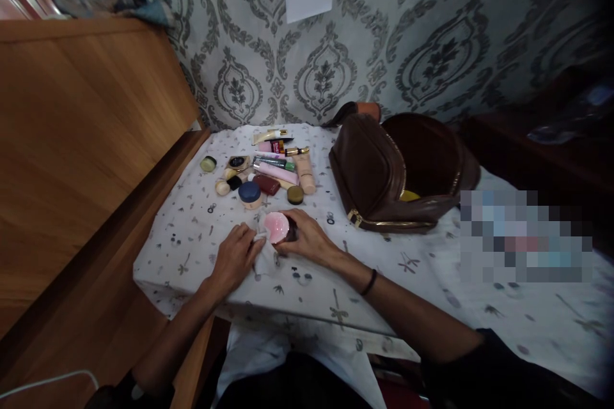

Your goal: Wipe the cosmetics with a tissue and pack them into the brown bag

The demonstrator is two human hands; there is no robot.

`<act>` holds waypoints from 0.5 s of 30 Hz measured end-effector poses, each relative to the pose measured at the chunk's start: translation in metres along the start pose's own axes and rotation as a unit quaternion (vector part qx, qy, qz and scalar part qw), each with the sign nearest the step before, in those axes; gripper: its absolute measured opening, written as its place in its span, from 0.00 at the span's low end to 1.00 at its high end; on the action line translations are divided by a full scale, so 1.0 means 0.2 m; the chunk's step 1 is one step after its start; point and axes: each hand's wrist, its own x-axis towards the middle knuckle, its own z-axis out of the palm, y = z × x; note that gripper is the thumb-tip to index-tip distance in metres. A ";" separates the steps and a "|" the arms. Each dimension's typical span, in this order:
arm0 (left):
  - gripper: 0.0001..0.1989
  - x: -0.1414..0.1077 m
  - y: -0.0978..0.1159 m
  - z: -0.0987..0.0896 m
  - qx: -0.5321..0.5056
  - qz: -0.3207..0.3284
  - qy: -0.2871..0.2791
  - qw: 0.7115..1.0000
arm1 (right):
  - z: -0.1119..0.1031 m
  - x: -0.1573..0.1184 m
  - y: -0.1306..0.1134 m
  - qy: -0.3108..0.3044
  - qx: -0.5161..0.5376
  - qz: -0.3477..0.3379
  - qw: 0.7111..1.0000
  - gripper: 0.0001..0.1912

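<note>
My right hand is wrapped round a small round jar with a pink top, held tilted just above the table. My left hand is closed on a thin white cloth or tissue, which touches the jar's left side. Just beyond my hands stands a blue-lidded jar. Near it lie a small olive-lidded jar, a dark red case, a beige tube and a pink tube. My left fingertips are partly hidden in the cloth.
An unzipped brown leather bag stands at the right, something yellow inside. Several more cosmetics lie in the group, with a green-topped jar apart at the left. A wooden cabinet borders the left side. The patterned wall rises behind.
</note>
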 end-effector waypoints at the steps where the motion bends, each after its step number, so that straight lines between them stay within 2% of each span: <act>1: 0.13 0.00 0.00 0.00 -0.009 0.003 -0.004 1.000 | 0.00 0.00 0.00 0.002 0.005 0.001 1.000 0.31; 4: 0.11 -0.01 0.01 -0.02 -0.043 0.007 -0.020 0.999 | -0.01 0.00 0.00 0.018 0.019 0.001 1.000 0.31; 8: 0.10 0.01 0.01 -0.03 -0.112 -0.024 -0.039 0.993 | -0.02 -0.01 -0.02 0.033 0.047 -0.020 0.998 0.33; 15: 0.15 0.12 -0.01 -0.02 -0.224 -0.079 -0.038 0.971 | 0.00 -0.03 -0.04 -0.036 0.095 -0.026 0.994 0.32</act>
